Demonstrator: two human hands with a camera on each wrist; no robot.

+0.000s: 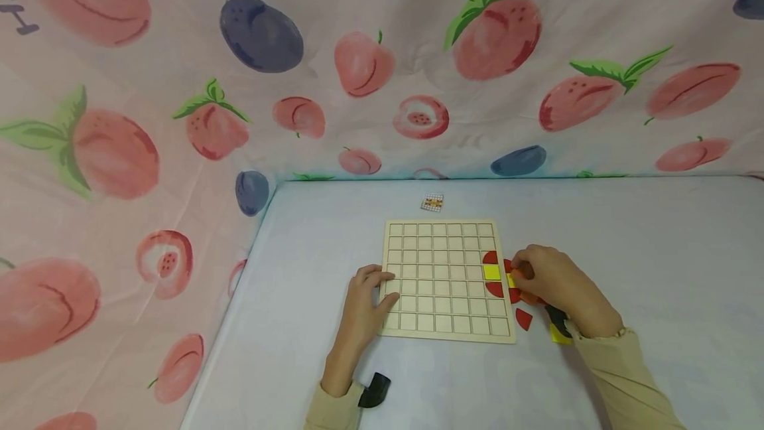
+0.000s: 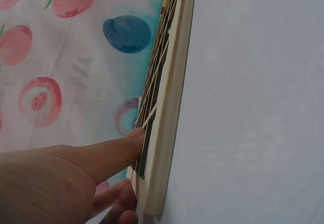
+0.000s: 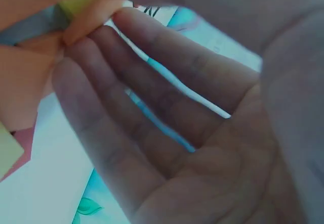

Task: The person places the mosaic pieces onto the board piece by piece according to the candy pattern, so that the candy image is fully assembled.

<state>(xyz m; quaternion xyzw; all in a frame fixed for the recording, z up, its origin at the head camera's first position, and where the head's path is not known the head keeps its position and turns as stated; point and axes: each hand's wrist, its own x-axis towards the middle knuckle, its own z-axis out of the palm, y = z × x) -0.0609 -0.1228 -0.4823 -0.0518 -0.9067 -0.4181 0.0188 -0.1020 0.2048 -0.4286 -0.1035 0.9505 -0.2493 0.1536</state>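
Observation:
A square wooden grid board (image 1: 442, 290) lies on the white table. My left hand (image 1: 363, 304) rests at its left edge; in the left wrist view the thumb (image 2: 119, 150) touches the grid near the rim. In the board's right column a yellow square (image 1: 492, 273) sits between two red quarter-round pieces (image 1: 493, 289). Just past the right edge, my right hand (image 1: 552, 277) is over a pile of loose pieces. Its thumb and fingertips pinch an orange piece (image 3: 95, 16), partly hidden by the fingers.
A small patterned card (image 1: 432, 202) lies behind the board. A loose red piece (image 1: 523, 319) and a yellow piece (image 1: 559, 334) lie near the right forearm. Fruit-printed cloth (image 1: 358, 131) hangs behind and to the left of the table.

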